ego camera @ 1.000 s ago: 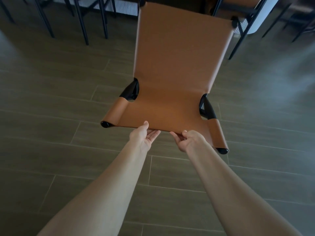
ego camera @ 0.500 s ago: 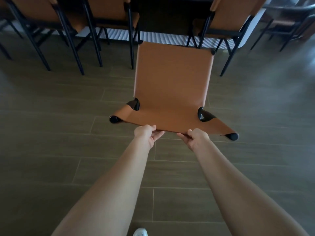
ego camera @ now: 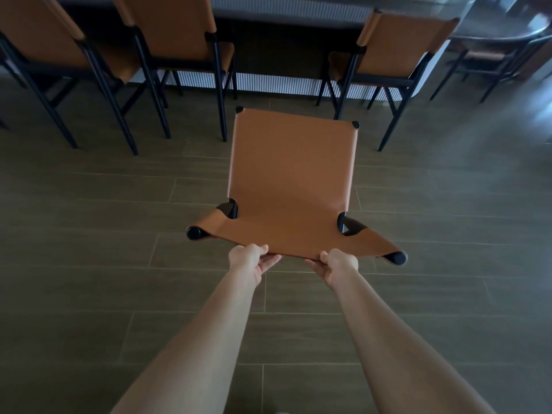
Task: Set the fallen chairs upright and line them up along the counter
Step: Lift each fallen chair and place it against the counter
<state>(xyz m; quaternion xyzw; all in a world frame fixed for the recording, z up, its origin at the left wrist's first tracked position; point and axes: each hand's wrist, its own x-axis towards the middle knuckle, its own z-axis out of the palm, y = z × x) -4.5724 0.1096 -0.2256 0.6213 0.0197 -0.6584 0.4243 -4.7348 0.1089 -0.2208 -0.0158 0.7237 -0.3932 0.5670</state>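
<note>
The chair is held by the top edge of its back, near the middle, with the seat turned toward the desk. The left hand is clamped on that edge, the thumb laid on top and the fingers curled beneath; the right hand is clamped on it close by, in the same way. A grip set either side of the middle is judged to share the load evenly, so that the chair can be steered without twisting.

The chair is seen upright, out on the floor and apart from the desk. Its legs are hidden under the seat, so it cannot be told whether they rest on the tiles. It is aimed at a gap in the row: a far-left chair and a left chair are tucked against the desk, and a right chair is tucked in on the other side, with room left between. The righting is judged done for this chair, and the lining-up under way. A straight push forward is likely called for, with care taken that the seat corners clear the neighbours' legs
</note>
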